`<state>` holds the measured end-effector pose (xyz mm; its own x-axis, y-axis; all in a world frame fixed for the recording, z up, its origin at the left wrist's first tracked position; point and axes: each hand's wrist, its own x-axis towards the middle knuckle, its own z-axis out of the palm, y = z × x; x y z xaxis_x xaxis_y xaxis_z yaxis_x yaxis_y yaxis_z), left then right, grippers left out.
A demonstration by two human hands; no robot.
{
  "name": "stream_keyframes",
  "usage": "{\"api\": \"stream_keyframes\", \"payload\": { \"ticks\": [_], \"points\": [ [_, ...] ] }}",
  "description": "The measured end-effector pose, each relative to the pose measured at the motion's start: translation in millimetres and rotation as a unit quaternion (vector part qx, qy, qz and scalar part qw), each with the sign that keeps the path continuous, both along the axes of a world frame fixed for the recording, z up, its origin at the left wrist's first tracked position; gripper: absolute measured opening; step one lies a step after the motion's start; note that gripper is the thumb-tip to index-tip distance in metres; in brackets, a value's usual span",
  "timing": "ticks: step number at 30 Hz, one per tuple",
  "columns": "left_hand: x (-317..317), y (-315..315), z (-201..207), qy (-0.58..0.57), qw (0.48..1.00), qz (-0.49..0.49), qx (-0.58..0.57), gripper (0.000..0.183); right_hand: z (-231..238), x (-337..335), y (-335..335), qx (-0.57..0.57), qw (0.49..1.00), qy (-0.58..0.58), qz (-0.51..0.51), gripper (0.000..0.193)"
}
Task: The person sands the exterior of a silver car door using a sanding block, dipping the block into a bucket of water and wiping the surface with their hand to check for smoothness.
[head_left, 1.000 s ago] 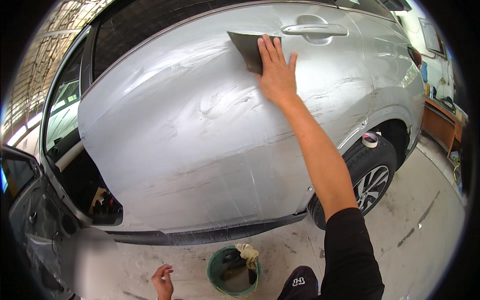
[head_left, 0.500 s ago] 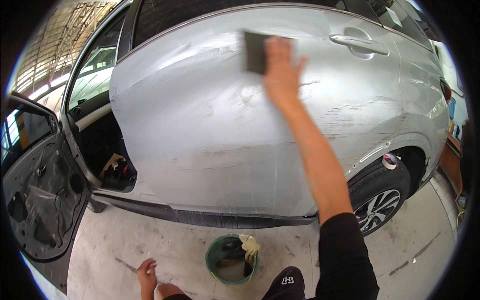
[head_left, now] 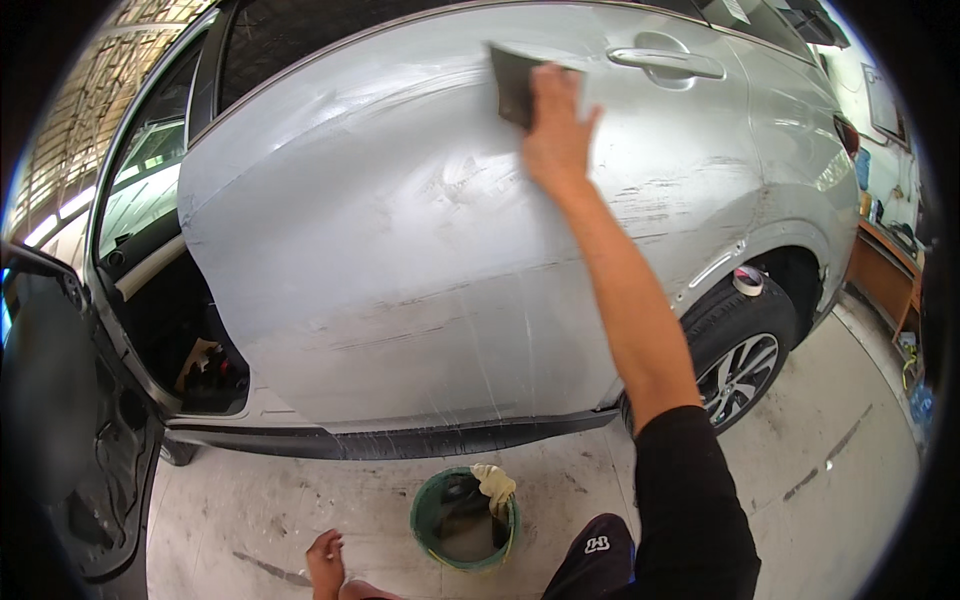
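My right hand reaches up to the silver car door and presses a dark grey sheet of sandpaper on its upper part. Fingers lie over the sheet's right side, the thumb sticks out to the right, and the free left side looks slightly bent. Just right of it is the door handle. Dark scratches and dull, wet-looking patches mark the panel. Low by my knee, my left hand hangs with loosely bent fingers and nothing visible in it.
A green bucket of murky water, a pale cloth over its rim, stands on the floor before me. At left another car door stands open. A roll of tape rests on the rear tyre; a brown desk is far right.
My right hand has moved the sandpaper rightward along the door, closer to the handle. My view has shifted to the right. My left hand still hangs low.
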<state>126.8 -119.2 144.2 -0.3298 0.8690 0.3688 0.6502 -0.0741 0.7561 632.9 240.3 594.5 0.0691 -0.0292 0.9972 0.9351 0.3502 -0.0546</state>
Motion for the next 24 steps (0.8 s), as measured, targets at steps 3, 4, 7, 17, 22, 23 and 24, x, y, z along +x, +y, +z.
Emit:
{"api": "stream_keyframes", "payload": {
  "ticks": [3,4,7,17,22,23,24],
  "points": [
    [39.7,40.0,16.4,0.072,0.990,-0.117,0.012,0.023,-10.1,-43.5,-14.6,-0.058,0.989,-0.135,-0.003,0.079],
    [36.5,37.5,15.4,0.097,0.988,-0.118,0.020,0.023,-4.6,-35.7,-13.0,-0.047,0.983,-0.172,-0.035,0.076],
    [-36.8,10.2,-62.9,0.041,0.997,-0.061,0.022,0.023,19.8,18.4,-13.4,-0.048,0.998,-0.039,-0.018,0.073],
    [-15.4,18.0,-72.3,0.027,0.997,-0.055,-0.051,0.024,12.3,20.6,-4.0,-0.048,0.998,-0.046,-0.022,0.064],
    [-56.9,16.2,-99.3,0.002,0.998,-0.051,-0.039,0.023,13.0,-34.3,9.5,-0.036,0.997,0.066,-0.011,0.067],
    [-43.7,28.5,-88.6,0.005,0.997,-0.072,-0.030,0.023,-0.5,-69.9,13.7,-0.006,0.999,-0.031,-0.036,0.066],
    [-31.2,36.5,-77.3,0.006,0.996,-0.085,-0.017,0.023,-14.9,-118.9,4.5,-0.056,0.992,-0.111,-0.038,0.062]
  ]
}}
